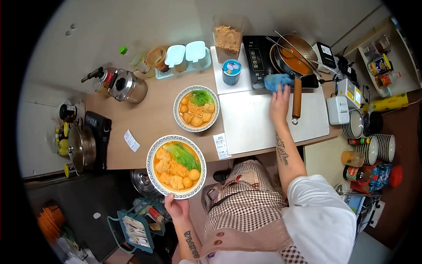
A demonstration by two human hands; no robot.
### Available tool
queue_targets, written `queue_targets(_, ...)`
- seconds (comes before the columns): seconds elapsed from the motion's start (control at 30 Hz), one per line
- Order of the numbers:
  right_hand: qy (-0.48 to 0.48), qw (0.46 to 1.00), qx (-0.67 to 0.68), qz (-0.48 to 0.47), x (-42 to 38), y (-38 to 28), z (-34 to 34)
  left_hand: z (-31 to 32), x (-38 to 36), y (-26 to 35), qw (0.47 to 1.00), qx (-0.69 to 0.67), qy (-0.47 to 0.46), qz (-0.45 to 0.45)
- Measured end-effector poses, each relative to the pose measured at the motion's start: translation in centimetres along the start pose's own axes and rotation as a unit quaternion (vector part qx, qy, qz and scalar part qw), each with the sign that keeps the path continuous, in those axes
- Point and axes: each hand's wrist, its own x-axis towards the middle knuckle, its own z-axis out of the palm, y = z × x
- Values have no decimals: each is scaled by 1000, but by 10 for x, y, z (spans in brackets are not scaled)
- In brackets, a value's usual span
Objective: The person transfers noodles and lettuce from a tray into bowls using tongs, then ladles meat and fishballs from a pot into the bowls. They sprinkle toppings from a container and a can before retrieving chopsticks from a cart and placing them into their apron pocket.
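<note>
My left hand (177, 207) grips the near rim of a noodle soup bowl (176, 166) and holds it at the counter's front edge. In its orange broth are noodles, leafy greens, wontons and round balls. My right hand (280, 99) reaches forward and is closed on a crumpled blue cloth (278, 81) at the front edge of the black induction cooker (259, 59). Just right of that hand is the wooden handle (297, 97) of a pan. A second noodle soup bowl (196, 108) stands on the counter, left of a white board (259, 119).
A pot of orange broth (295, 61) with long utensils sits on the cooker. Behind the board stand a blue can (231, 71) and a container of brown flakes (227, 44). Paper receipts (221, 146) lie on the counter. Stacked bowls (386, 148) are at the right, a kettle (127, 86) at the left.
</note>
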Motion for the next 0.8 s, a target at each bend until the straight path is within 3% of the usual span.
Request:
queue_targets(0.1,-8,996,-42,-72,30,-7,25,11,5,0,1000,17,2,1)
queue_targets(0.23,-53,999,-3,-11,65,-33,44,19,12,-2,999,32,1,-2)
queue_targets(0.27,-11,1000,-8,-24,70,-40,49,20,13,-2,1000,30,-1,-5)
queue_targets(0.43,-25,981,151,-121,57,-45,24,27,21,-3,999,32,-16,-21)
queue_targets(0.5,-83,960,195,-183,15,-59,8,33,24,-4,999,29,-19,-25)
queue_targets(0.57,-214,921,151,-287,-31,-73,2,36,27,-4,999,27,-17,-25)
queue_targets(0.63,-259,915,129,-282,-54,-70,2,39,28,-4,999,30,-14,-29)
queue_targets(0.7,-379,905,68,-182,-41,-44,4,43,32,-3,999,33,-22,-34)
queue_targets(0.73,-367,921,51,-123,-33,-27,2,44,33,-4,999,33,-24,-33)
queue_targets(0.8,-214,965,57,-143,-27,25,-1,45,33,-2,999,28,-27,-35)
